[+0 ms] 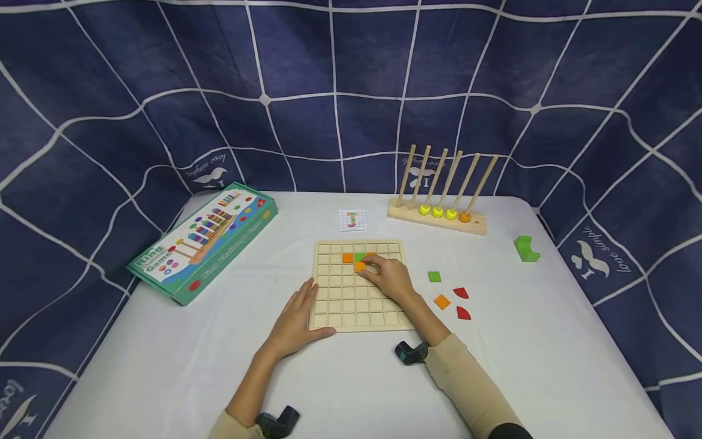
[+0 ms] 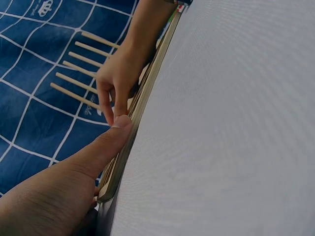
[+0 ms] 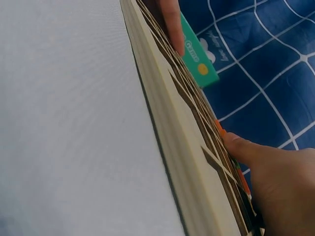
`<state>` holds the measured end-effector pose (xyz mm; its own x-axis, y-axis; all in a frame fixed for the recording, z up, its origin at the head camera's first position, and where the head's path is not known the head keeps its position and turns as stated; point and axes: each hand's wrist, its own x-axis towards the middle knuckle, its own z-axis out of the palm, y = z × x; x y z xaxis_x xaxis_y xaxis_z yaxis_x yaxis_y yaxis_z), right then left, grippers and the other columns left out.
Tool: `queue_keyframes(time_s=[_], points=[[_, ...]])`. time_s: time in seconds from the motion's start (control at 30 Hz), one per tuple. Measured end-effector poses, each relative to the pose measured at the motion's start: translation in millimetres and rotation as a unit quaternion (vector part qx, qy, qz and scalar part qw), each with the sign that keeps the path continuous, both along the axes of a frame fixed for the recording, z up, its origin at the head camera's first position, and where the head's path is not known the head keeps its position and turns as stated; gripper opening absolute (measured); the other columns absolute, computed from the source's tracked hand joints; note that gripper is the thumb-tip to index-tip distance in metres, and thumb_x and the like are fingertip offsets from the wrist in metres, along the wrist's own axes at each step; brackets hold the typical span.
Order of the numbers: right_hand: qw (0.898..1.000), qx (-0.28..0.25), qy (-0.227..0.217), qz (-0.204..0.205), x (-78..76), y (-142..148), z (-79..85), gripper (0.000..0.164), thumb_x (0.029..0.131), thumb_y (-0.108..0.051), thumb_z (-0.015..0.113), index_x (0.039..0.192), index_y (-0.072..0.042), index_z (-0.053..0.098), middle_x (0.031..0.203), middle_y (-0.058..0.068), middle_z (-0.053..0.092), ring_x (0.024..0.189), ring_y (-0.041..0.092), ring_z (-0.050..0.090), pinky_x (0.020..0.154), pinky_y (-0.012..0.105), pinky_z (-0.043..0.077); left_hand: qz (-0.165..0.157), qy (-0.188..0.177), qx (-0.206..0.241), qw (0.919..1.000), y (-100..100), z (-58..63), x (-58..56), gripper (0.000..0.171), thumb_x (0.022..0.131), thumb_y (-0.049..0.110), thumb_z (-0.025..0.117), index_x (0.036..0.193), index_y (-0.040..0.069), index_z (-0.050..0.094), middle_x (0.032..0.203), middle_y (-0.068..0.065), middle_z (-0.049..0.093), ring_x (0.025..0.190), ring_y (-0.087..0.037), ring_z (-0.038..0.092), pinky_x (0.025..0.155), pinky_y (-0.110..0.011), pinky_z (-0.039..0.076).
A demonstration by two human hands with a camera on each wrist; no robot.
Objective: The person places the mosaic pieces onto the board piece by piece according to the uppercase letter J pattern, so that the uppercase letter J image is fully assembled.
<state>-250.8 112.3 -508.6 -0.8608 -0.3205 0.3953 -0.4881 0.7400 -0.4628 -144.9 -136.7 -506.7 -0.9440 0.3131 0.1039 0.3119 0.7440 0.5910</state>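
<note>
A light wooden grid board (image 1: 342, 305) lies on the white table. My left hand (image 1: 293, 323) rests at its near left corner, fingers fairly straight along the left side and thumb on the near edge. Over the board's upper part, my right hand (image 1: 390, 279) pinches an orange square tile (image 1: 359, 266) between thumb and fingers. Just above that tile sits a green square tile (image 1: 359, 256), with another orange square tile (image 1: 348, 258) to its left. A further orange tile (image 1: 371, 253) is partly hidden by the right fingers. In the right wrist view the thumb (image 3: 241, 146) touches orange at the board.
Right of the board lie a green tile (image 1: 434, 277), an orange tile (image 1: 442, 302) and two red quarter-round pieces (image 1: 463, 313). Behind are a pattern card (image 1: 352, 220) and a wooden peg stand (image 1: 439, 218) with beads. A game box (image 1: 205, 244) lies left, a green curved piece (image 1: 526, 249) right.
</note>
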Motion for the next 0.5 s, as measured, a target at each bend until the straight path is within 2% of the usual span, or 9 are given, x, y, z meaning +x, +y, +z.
queue_keyframes(time_s=[0.17,0.27,0.5], points=[[1.0,0.001,0.0,0.003,0.6,0.3,-0.2,0.037,0.08,-0.043,0.069,0.105,-0.015,0.07,0.044,-0.01,0.04,0.043,0.005,0.023,0.04,0.024,0.028,0.002,-0.005,0.0,1.0,0.0,-0.8,0.2,0.107,0.07,0.059,0.07,0.146,0.001,0.021,0.153,-0.013,0.011,0.139,-0.029,0.011,0.111,-0.045,0.012],[1.0,-0.001,0.002,0.003,1.5,0.1,0.3,0.037,0.079,-0.042,0.07,0.105,-0.015,0.07,0.045,-0.012,0.04,0.042,0.004,0.023,0.04,0.023,0.028,0.003,-0.002,0.004,1.0,-0.1,-1.2,0.2,0.107,0.07,0.058,0.071,0.145,0.001,0.022,0.153,-0.013,0.012,0.138,-0.03,0.011,0.11,-0.046,0.013],[1.0,-0.002,0.007,-0.001,2.7,-0.2,1.3,0.037,0.079,-0.04,0.071,0.105,-0.014,0.07,0.046,-0.01,0.044,0.042,0.005,0.023,0.039,0.023,0.027,0.002,-0.007,-0.003,1.0,-0.2,-1.9,-1.3,0.109,0.069,0.061,0.07,0.146,0.001,0.021,0.153,-0.012,0.011,0.139,-0.03,0.01,0.111,-0.043,0.011]])
